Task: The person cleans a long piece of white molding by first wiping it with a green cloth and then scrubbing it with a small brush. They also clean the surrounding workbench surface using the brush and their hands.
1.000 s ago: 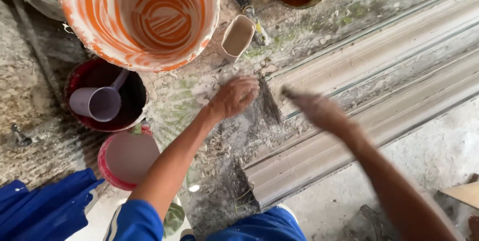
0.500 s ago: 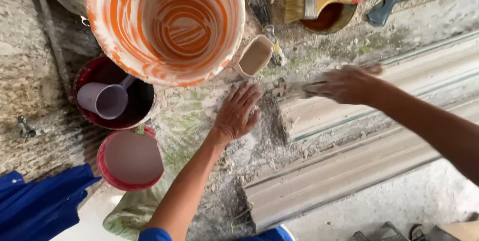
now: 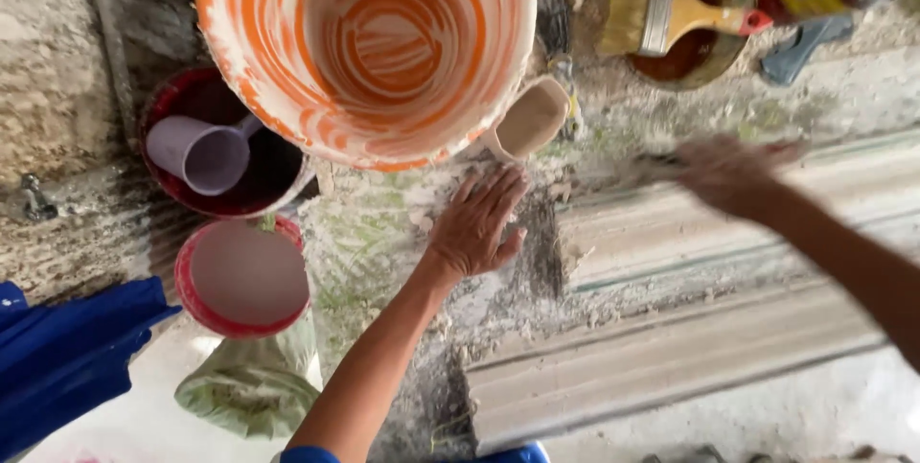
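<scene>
Near the middle of the frame, the left hand (image 3: 476, 228) lies flat and open on the dusty desk (image 3: 402, 233), just left of the long grey moulding (image 3: 690, 329). At right, the blurred right hand (image 3: 733, 173) hovers over the moulding; whether it holds something, I cannot tell. Pressing down firmly and moving slowly would help. Above sit an orange-and-white bucket (image 3: 364, 51), a small scoop (image 3: 527, 118) and a brush (image 3: 661, 3). At left, a red bowl (image 3: 244, 276).
</scene>
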